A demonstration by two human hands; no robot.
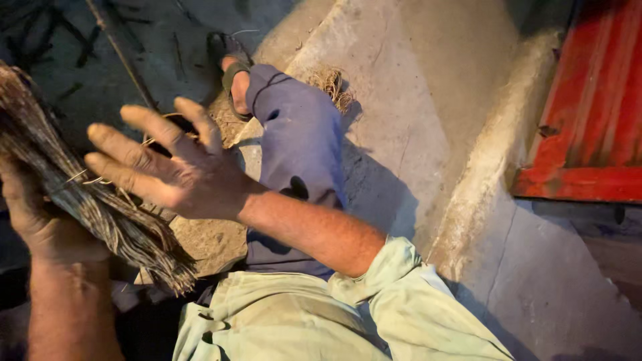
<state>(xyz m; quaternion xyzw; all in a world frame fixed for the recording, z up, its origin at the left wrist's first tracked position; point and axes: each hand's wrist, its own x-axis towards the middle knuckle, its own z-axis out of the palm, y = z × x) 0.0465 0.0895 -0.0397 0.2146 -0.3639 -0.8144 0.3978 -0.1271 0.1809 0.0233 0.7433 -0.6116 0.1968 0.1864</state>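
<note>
My left hand [37, 217] grips a thick bundle of dry brown fibres [80, 194] at the left edge, its cut ends fanning down toward my lap. A thin wire [83, 177] runs around the bundle. My right hand [167, 164] is open with fingers spread, palm toward the bundle, its fingertips close to the wire and fibres. The upper part of the bundle runs out of view at the top left.
My leg in blue-grey trousers [297, 150] stretches forward, ending in a sandalled foot [231, 73]. A pale green shirt [301, 321] fills the bottom. Loose dry fibres [331, 83] lie on the concrete floor [428, 113]. A red metal panel [592, 107] stands at right.
</note>
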